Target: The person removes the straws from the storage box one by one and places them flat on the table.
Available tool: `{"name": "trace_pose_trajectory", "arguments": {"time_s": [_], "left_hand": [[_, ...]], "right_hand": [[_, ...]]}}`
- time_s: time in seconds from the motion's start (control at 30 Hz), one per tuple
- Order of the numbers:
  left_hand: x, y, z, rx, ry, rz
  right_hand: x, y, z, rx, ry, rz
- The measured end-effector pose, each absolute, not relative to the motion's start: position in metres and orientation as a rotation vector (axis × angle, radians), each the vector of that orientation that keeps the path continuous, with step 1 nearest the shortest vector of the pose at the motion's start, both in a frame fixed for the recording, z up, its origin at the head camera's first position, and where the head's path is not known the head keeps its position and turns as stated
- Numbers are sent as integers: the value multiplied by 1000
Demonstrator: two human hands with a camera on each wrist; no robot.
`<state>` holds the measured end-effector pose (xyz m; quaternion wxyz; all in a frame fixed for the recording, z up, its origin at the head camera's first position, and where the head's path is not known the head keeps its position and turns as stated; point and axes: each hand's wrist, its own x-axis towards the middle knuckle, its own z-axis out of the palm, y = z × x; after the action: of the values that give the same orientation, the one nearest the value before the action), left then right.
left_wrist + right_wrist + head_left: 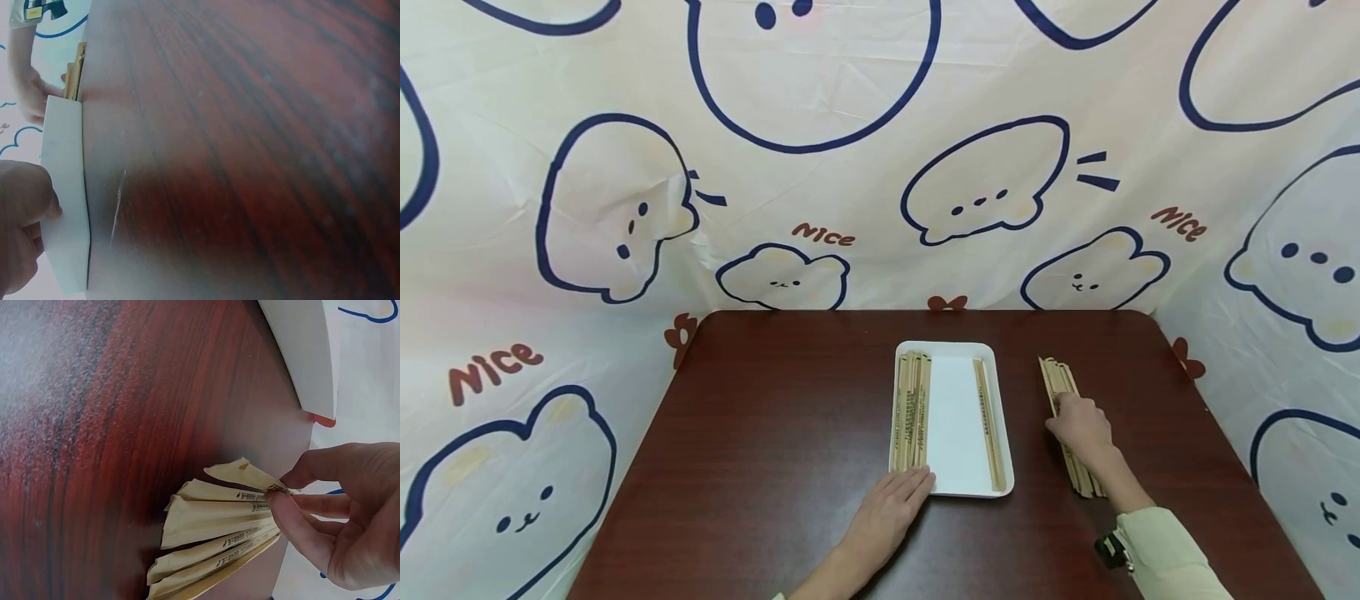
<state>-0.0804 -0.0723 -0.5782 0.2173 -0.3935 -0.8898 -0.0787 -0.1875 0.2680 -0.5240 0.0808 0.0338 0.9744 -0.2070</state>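
A white rectangular tray [953, 417] holds a row of paper-wrapped chopsticks [912, 408] along its left side and a few more [989, 425] along its right. My left hand [887, 508] grips the near-left rim, fingers over the edge; in the left wrist view the thumb [28, 194] lies against the outer wall [65, 144]. To the tray's right, my right hand [1084, 429] is over a loose pile of paper-wrapped chopsticks [1082, 479]. Seen from the right wrist, its thumb and forefinger [303, 469] pinch one packet [244, 474] at the pile's side; the other packets [212, 522] fan out beneath.
All of this lies on a dark brown wooden table [775, 417]. A patterned cloth [865, 183] hangs behind it and on both sides. A small dark device [1111, 550] is strapped at the right wrist.
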Motion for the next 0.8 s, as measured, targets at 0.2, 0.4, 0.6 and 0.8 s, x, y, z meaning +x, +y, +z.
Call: {"name": "trace_pose_trajectory", "arguments": {"time_s": [0.2,0.4,0.6,0.8], "left_hand": [[-80,-71,-578,-1085,-2469,-228],[-80,-71,-578,-1080,-2464,-243],[-79,-70,-576,-1081,-2496,-237],[-79,-70,-575,-1077,-2514,-229]], "right_hand": [[-187,271,-528,105,2927,-606],[-188,273,-528,112,2928,-572],[-187,275,-528,94,2932,-567],[-186,276,-527,94,2904,-570]]}}
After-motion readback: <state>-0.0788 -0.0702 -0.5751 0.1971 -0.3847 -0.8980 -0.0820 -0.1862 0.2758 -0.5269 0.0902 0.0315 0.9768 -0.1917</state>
